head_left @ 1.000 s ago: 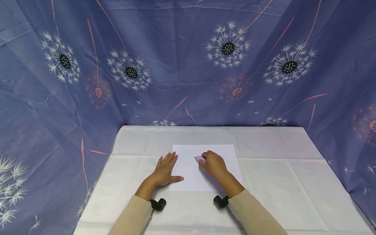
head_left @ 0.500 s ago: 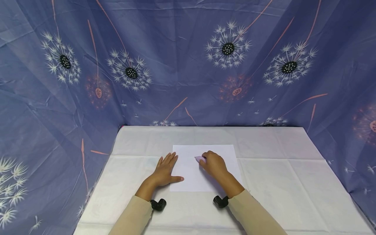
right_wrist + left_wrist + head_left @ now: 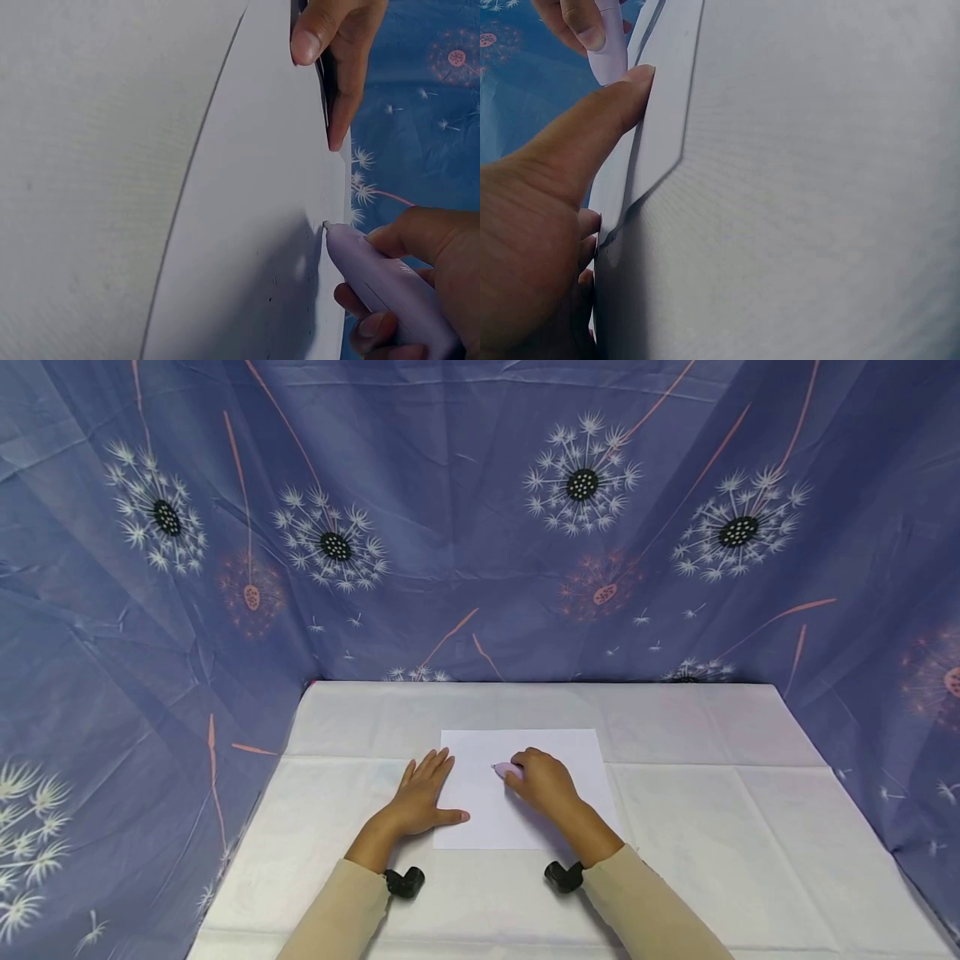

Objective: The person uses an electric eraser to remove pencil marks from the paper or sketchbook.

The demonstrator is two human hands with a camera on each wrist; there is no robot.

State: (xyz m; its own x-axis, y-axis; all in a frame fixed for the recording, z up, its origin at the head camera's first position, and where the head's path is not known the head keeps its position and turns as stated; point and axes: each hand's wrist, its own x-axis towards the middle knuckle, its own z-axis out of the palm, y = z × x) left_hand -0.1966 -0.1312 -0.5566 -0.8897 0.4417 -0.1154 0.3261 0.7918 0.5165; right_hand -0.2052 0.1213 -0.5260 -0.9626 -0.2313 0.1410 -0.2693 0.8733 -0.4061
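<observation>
A white sheet of paper (image 3: 480, 831) lies flat on the table. My left hand (image 3: 418, 797) rests spread over its left edge, the thumb reaching onto the sheet. In my right hand (image 3: 547, 781) I grip a thick, lavender pen-shaped tool (image 3: 386, 281) with a narrow metal tip. That tip points left and meets the paper's surface in the right wrist view, left of the fingers. Several tiny dark specks show on the sheet near the hand's shadow. From the left wrist view, the lavender tool (image 3: 612, 52) appears beyond my left thumb.
A creased white cloth (image 3: 712, 827) covers the table. Blue dandelion-print fabric (image 3: 465, 527) hangs behind it and along both sides. A black wrist camera (image 3: 405, 882) sits by the left cuff, another black camera (image 3: 564, 875) by the right cuff.
My right hand and the lavender tool have shifted slightly left and toward me over the paper. The left hand and the sheet stay where they were.
</observation>
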